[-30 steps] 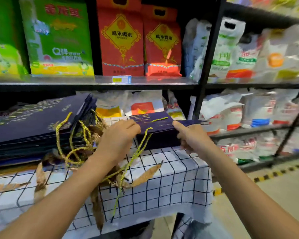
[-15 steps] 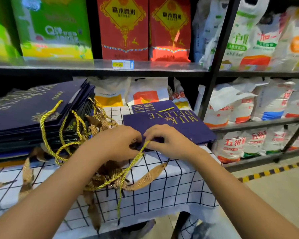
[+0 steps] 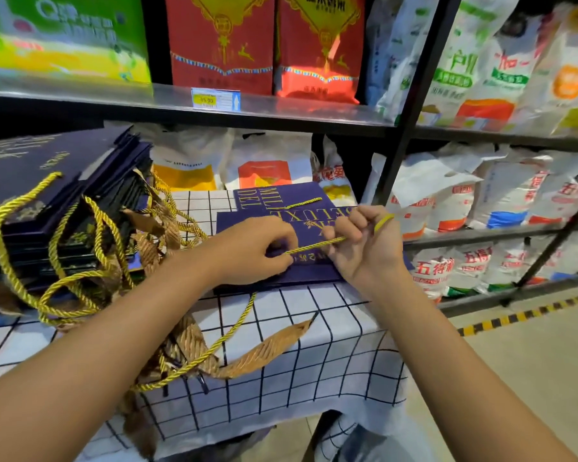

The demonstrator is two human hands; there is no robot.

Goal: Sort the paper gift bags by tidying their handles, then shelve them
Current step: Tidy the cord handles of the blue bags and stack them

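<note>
1. The right hand (image 3: pixel 361 243) has a closed grip on a gold rope handle (image 3: pixel 314 245): the fingers curl round the cord, palm turned up, and a short loop of cord shows past the fingertips on the right.
2. The left hand (image 3: pixel 254 250) pinches the same cord between thumb and forefinger, just left of the right hand, with the knuckles up. The cord runs taut between the two hands.
3. Both hands sit over a flat navy paper gift bag (image 3: pixel 247 221) printed with gold lettering. It lies on a second navy bag (image 3: pixel 274 198) of the same kind.
4. Both forearms reach in from the bottom edge, the left from the lower left and the right from the lower right.
5. The bags lie on a surface covered by a white cloth with a black grid (image 3: pixel 331 345).
6. Another gold cord (image 3: pixel 214 348) and brown ribbons (image 3: pixel 271 345) trail over the cloth's near edge.
7. To the left stands a stack of navy gift bags (image 3: pixel 47 181), its gold handles in a loose tangle.
8. Behind are black shelves (image 3: pixel 281 115) stocked with red, green and white food sacks.
</note>
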